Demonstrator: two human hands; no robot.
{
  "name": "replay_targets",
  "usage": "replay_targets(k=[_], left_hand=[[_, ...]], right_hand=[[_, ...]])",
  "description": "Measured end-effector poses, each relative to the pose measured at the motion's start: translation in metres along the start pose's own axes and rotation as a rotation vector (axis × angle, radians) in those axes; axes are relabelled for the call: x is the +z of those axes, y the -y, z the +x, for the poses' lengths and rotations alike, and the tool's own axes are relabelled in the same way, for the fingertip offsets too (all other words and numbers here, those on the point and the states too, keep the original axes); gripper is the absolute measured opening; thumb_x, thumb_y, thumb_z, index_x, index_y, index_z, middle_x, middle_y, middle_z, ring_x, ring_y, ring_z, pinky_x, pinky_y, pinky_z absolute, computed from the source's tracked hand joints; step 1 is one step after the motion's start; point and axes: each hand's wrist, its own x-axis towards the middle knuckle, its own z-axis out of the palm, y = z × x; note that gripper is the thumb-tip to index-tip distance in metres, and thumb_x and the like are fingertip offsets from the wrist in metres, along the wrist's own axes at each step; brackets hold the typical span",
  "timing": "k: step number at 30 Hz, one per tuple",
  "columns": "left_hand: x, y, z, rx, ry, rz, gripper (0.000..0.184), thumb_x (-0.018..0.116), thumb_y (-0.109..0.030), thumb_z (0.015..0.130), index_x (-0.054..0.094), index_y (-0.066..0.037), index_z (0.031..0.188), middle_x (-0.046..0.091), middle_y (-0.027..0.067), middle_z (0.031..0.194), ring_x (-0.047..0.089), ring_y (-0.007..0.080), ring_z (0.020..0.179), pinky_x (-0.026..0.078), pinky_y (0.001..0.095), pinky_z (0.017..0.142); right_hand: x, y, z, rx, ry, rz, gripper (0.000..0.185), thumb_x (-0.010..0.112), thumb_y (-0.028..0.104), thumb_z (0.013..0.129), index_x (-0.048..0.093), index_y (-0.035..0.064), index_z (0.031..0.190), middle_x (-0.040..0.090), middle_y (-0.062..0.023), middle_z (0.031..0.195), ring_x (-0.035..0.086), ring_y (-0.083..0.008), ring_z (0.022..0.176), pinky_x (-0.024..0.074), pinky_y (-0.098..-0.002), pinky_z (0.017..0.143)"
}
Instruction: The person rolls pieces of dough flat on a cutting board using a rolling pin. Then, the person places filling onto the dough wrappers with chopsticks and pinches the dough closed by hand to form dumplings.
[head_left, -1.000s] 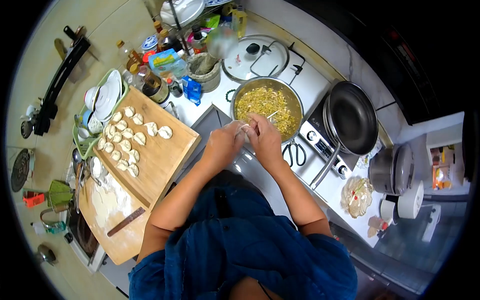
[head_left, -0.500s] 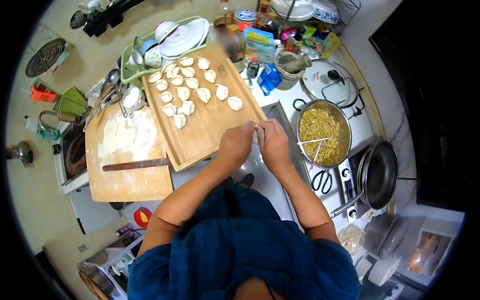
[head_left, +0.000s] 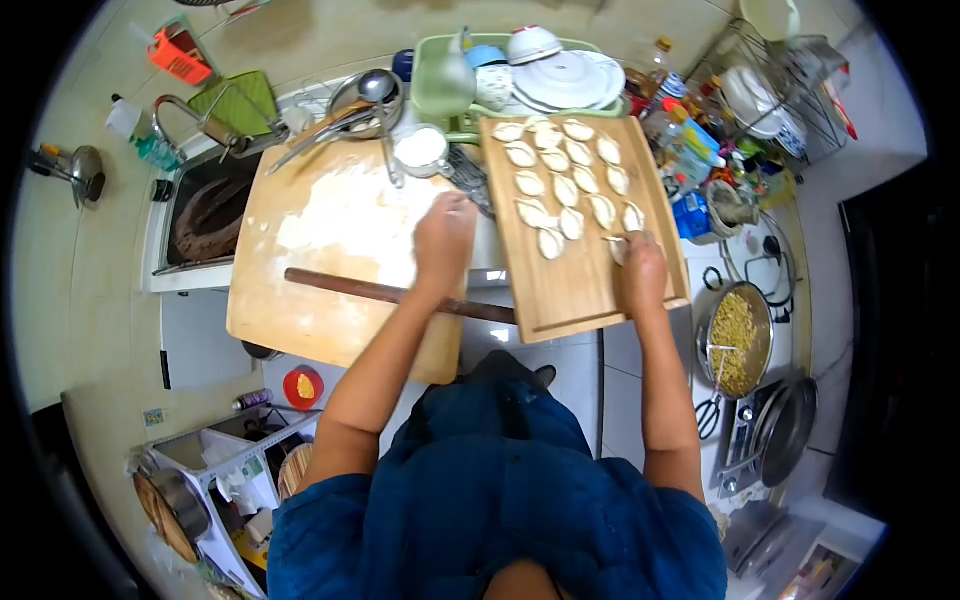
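Note:
My right hand [head_left: 643, 272] is closed on a dumpling [head_left: 618, 249] at the lower right of the wooden tray [head_left: 560, 300]. Several pleated dumplings [head_left: 565, 191] lie in loose rows on the tray. My left hand [head_left: 446, 240] is apart from it, its fingers curled, above the right part of a floured wooden board [head_left: 300, 325]. Whether anything is inside those fingers is hidden. Below that hand a dark rolling pin [head_left: 350, 286] crosses the board and reaches past its edge. Pale wrappers and flour [head_left: 340, 205] cover the upper board.
Behind the board stand a cup of flour [head_left: 420, 148] and a bowl of ladles [head_left: 376, 90]. A green dish rack [head_left: 430, 85] sits behind the tray. To the right are a pan of yellow filling [head_left: 738, 345], scissors [head_left: 708, 415] and a frying pan [head_left: 790, 435]. The sink [head_left: 210, 215] is left.
My hands, together at the tray's lower right corner before, have parted. The right has brought the dumpling onto the tray; the left has gone over to the board. My view has turned left.

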Motion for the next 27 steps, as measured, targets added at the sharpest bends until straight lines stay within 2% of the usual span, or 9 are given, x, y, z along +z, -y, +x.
replay_targets(k=[3,6,8,11,14,18,20,23,27], left_hand=[[-0.049,0.127,0.028,-0.16,-0.086,0.221,0.022,0.066,-0.021,0.089,0.069,-0.002,0.1,0.072,0.0165,0.091,0.07,0.0283,0.085,0.053,0.0357,0.076],[-0.075,0.213,0.036,-0.414,-0.02,0.48,0.027,0.066,-0.028,0.087,0.07,-0.003,0.097,0.072,0.0174,0.094,0.069,0.0336,0.089,0.052,0.0404,0.081],[-0.082,0.216,0.04,-0.576,0.145,0.578,0.036,0.066,-0.034,0.085,0.068,-0.001,0.098,0.07,0.0193,0.104,0.067,0.0358,0.095,0.053,0.0433,0.083],[-0.07,0.208,0.04,-0.653,0.233,0.683,0.042,0.067,-0.04,0.084,0.068,0.0,0.099,0.07,0.0195,0.106,0.067,0.0356,0.1,0.053,0.0431,0.087],[-0.055,0.231,0.037,-0.602,0.166,0.708,0.036,0.074,-0.033,0.081,0.069,0.0,0.095,0.07,0.021,0.102,0.068,0.037,0.097,0.055,0.0458,0.083],[-0.043,0.248,0.031,-0.503,0.113,0.67,0.024,0.067,-0.026,0.081,0.071,-0.001,0.083,0.07,0.0205,0.092,0.068,0.0372,0.09,0.054,0.0479,0.081],[-0.038,0.249,0.032,-0.513,0.121,0.682,0.029,0.065,-0.027,0.082,0.069,0.001,0.089,0.07,0.0212,0.092,0.067,0.0385,0.091,0.053,0.0484,0.083],[-0.031,0.229,0.028,-0.532,-0.034,0.754,0.035,0.065,-0.028,0.083,0.066,0.004,0.098,0.069,0.0235,0.097,0.067,0.0403,0.092,0.053,0.0485,0.084],[-0.038,0.206,0.023,-0.645,0.093,0.742,0.042,0.066,-0.033,0.083,0.065,0.004,0.102,0.068,0.0271,0.106,0.068,0.0403,0.094,0.053,0.0475,0.085]], right_hand=[[0.005,0.004,0.0,0.025,-0.029,-0.038,0.019,0.061,0.004,0.082,0.06,0.003,0.101,0.06,-0.0181,0.092,0.061,-0.0366,0.086,0.0486,-0.0459,0.073],[-0.013,0.025,-0.001,0.073,-0.057,-0.06,0.021,0.064,0.007,0.085,0.06,0.0042,0.105,0.06,-0.0166,0.095,0.061,-0.0364,0.088,0.0491,-0.0453,0.073],[-0.027,0.046,-0.004,0.122,-0.101,-0.049,0.019,0.066,0.009,0.086,0.06,0.0048,0.104,0.059,-0.0156,0.097,0.062,-0.0363,0.089,0.0493,-0.0448,0.074],[-0.033,0.058,-0.014,0.152,-0.138,0.031,0.018,0.067,0.011,0.086,0.061,0.0064,0.102,0.059,-0.0149,0.1,0.062,-0.0352,0.089,0.0497,-0.0442,0.074],[-0.043,0.063,-0.031,0.229,-0.132,0.035,0.016,0.068,0.011,0.086,0.062,0.0073,0.1,0.061,-0.0138,0.1,0.063,-0.0337,0.085,0.0501,-0.0434,0.073],[-0.067,0.058,-0.052,0.358,-0.201,0.107,0.014,0.068,0.01,0.086,0.063,0.006,0.098,0.062,-0.0124,0.094,0.063,-0.0297,0.077,0.0502,-0.0397,0.069],[-0.076,0.049,-0.063,0.402,-0.236,0.149,0.013,0.068,0.009,0.086,0.063,0.0051,0.098,0.062,-0.0116,0.091,0.062,-0.0276,0.073,0.0501,-0.0374,0.067],[-0.079,0.031,-0.08,0.41,-0.301,0.162,0.011,0.066,0.005,0.086,0.064,0.0036,0.096,0.062,-0.0119,0.09,0.063,-0.0254,0.07,0.0505,-0.0356,0.065],[-0.082,0.013,-0.097,0.44,-0.327,0.204,0.009,0.066,0.005,0.086,0.064,0.0029,0.095,0.063,-0.0123,0.09,0.063,-0.0251,0.072,0.0512,-0.035,0.066]])
